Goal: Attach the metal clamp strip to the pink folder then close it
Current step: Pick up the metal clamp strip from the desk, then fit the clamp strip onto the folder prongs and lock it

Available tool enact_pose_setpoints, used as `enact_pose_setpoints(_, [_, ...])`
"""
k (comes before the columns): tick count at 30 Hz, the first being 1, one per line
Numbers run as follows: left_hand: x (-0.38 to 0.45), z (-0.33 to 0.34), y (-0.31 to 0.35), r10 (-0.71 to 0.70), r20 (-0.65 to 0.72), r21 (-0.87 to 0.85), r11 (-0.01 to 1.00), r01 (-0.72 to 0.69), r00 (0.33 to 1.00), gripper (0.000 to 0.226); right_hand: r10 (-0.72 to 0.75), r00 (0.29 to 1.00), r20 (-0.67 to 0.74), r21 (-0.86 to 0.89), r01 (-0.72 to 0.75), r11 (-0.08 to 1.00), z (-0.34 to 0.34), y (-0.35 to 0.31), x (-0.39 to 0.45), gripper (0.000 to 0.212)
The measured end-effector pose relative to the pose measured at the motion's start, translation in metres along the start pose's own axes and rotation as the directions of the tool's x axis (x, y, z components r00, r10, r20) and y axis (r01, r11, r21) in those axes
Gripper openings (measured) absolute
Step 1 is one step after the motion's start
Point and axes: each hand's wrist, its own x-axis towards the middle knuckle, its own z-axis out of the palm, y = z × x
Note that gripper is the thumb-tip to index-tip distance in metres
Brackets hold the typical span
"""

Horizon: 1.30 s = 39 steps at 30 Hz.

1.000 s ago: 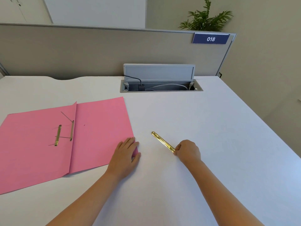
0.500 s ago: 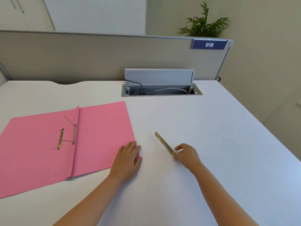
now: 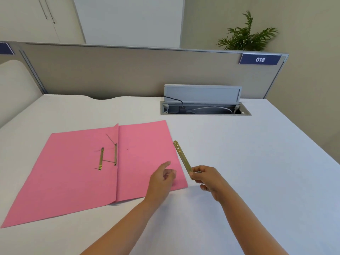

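Observation:
The pink folder lies open and flat on the white desk, left of centre. A brass fastener with thin prongs sticking up sits along its fold. My right hand pinches the near end of the brass metal clamp strip, which is lifted off the desk and points away along the folder's right edge. My left hand hovers over the folder's near right corner, fingers loosely curled with the index finger pointing out, holding nothing.
An open cable hatch with a raised grey lid and cords is set into the desk at the back. A beige partition with an "018" label bounds the far edge. The desk drops off to the right.
My right hand has picked the strip up off the desk and carried it left to the folder's edge. My left hand has lifted off the folder's corner.

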Motion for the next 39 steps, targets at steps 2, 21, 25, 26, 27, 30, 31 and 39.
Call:
enact_pose_setpoints(2, [0.004, -0.02, 0.008, -0.155, -0.024, -0.262, 0.954, 0.143, 0.988, 0.032, -0.007, 1.0, 0.031, -0.017, 0.008, 1.0, 0.024, -0.006, -0.004, 0.013])
enact_pose_setpoints(21, [0.013, -0.157, -0.002, 0.145, -0.303, 0.141, 0.984, -0.106, 0.942, 0.02, -0.231, 0.962, -0.144, -0.299, 0.18, 0.937, 0.156, -0.018, -0.002, 0.016])
enact_pose_setpoints(25, [0.037, -0.205, -0.027, 0.364, -0.393, 0.581, 0.81, -0.079, 0.845, 0.033, -0.26, 0.958, -0.122, -0.56, 0.15, 0.815, 0.152, -0.019, 0.015, 0.019])
enact_pose_setpoints(26, [0.045, -0.214, -0.037, 0.324, -0.334, 0.691, 0.723, -0.003, 0.885, 0.041, -0.254, 0.961, -0.106, -0.614, 0.138, 0.777, 0.151, -0.018, 0.019, 0.015])
enact_pose_setpoints(27, [0.051, -0.221, -0.045, 0.248, -0.266, 0.778, 0.626, 0.055, 0.931, 0.051, -0.245, 0.965, -0.094, -0.663, 0.123, 0.739, 0.151, -0.019, 0.023, 0.014])
enact_pose_setpoints(30, [0.062, -0.227, -0.06, 0.024, -0.081, 0.892, 0.448, 0.062, 0.996, 0.069, -0.208, 0.975, -0.077, -0.732, 0.086, 0.676, 0.149, -0.02, 0.031, 0.013])
enact_pose_setpoints(31, [0.064, -0.227, -0.062, -0.005, -0.039, 0.906, 0.422, 0.037, 0.999, 0.07, -0.199, 0.977, -0.079, -0.746, 0.075, 0.662, 0.147, -0.02, 0.032, 0.012])
enact_pose_setpoints(39, [0.051, -0.186, -0.057, -0.034, 0.061, 0.915, 0.402, -0.042, 0.998, 0.076, -0.14, 0.979, -0.148, -0.837, -0.049, 0.545, 0.112, -0.009, 0.023, 0.027])
